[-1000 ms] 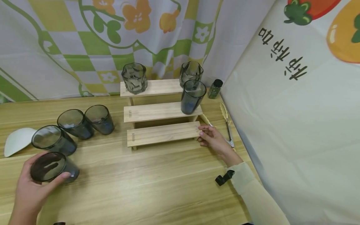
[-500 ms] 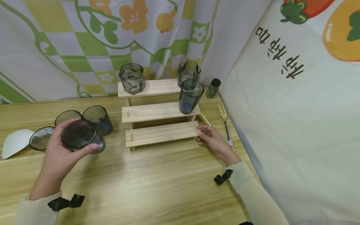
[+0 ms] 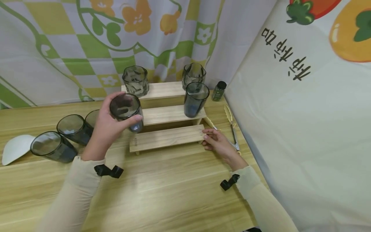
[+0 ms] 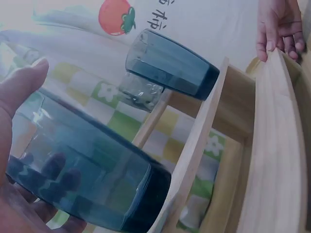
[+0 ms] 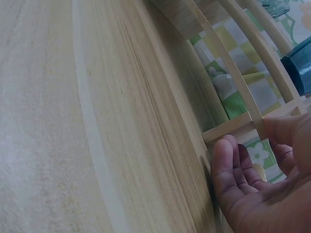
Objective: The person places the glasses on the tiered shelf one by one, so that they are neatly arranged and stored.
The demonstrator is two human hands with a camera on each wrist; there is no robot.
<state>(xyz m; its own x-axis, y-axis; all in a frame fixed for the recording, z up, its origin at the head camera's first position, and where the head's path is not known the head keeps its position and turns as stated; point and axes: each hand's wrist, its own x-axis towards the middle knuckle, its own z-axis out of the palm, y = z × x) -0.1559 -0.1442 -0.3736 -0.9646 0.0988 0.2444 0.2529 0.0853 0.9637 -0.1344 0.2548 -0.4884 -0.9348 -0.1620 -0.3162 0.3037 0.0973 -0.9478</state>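
Note:
A smoky dark tumbler [image 3: 128, 111] is in my left hand [image 3: 105, 127], thumb on the near side and fingers round the far side. Its base is at the left end of the wooden three-step rack [image 3: 166, 137], by the middle step; the left wrist view [image 4: 141, 194] shows the base close to a board, contact unclear. My right hand [image 3: 218, 145] holds the right end of the lowest step, thumb [image 5: 282, 128] against the board and fingers below. Another tumbler [image 3: 195, 103] stands upright on the middle step's right end. Two wavy glasses [image 3: 135, 82] occupy the top step.
More tumblers [image 3: 53, 149] stand at the left of the wooden table [image 3: 162, 193], one partly hidden by my left hand. Beyond them lies a white curved piece [image 3: 17, 148]. Right of the rack are a black-capped jar [image 3: 219, 91] and yellow-tipped tongs [image 3: 233, 132], beside a fabric wall.
My left hand has lifted the tumbler from the row's near end and carried it right and away from me to the rack. The right hand has stayed at the lowest step's end.

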